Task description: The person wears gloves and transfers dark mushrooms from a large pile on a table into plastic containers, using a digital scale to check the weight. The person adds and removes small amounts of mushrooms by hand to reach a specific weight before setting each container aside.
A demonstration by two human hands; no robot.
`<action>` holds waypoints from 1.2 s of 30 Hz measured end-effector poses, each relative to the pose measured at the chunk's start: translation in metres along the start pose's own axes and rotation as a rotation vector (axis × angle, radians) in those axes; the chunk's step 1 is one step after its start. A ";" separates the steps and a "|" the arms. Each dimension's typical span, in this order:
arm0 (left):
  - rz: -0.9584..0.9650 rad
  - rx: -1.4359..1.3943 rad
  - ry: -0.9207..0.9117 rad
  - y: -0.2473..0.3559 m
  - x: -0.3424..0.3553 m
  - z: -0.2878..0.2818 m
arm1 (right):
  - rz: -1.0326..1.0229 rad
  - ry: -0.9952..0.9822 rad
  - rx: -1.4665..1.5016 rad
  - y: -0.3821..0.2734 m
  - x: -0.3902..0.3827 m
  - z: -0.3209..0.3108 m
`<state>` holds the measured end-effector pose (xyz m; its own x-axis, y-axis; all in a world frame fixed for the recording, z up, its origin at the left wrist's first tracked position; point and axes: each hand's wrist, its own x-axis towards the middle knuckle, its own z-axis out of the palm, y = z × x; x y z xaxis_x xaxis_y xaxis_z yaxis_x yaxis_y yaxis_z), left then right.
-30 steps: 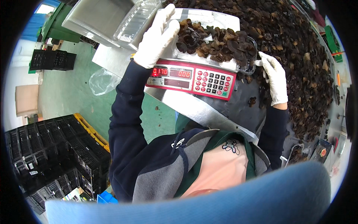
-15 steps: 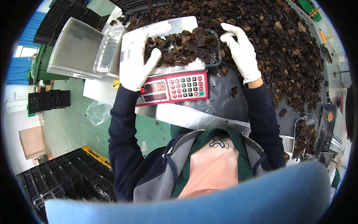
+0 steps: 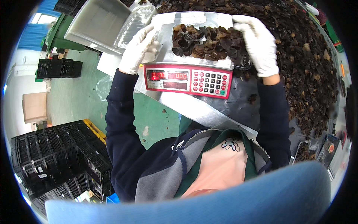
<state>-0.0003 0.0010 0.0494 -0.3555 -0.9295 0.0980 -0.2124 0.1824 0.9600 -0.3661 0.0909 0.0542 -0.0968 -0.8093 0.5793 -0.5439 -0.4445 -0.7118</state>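
A clear plastic tray filled with dark, curled wood ear mushrooms sits on the metal platform of a red-framed digital scale. Off the tray's left end, over the left edge of the platform, is my white-gloved left hand; its fingers stretch out and hold nothing. At the tray's right end is my right hand, also gloved, fingers extended along the tray's far right corner; whether they touch it I cannot tell. The scale's red display is lit.
Nested clear plastic trays stand left of the scale. A large heap of loose wood ear mushrooms covers the table's far and right side. Black crates are stacked at lower left. Another filled tray lies at lower right.
My left hand has drawn back leftward from the tray's left end. My right hand has come closer to its right end. The whole view has shifted, and the scale's reading has changed.
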 end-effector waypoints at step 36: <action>-0.232 -0.008 -1.264 0.032 -0.132 0.468 | 1.111 1.145 0.041 -0.103 -0.509 -0.207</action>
<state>-0.3858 0.2796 -0.0559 -0.9242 0.0096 -0.3819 -0.3809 0.0517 0.9232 -0.4335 0.6277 -0.0852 -0.9688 -0.0294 -0.2460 0.2410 0.1180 -0.9633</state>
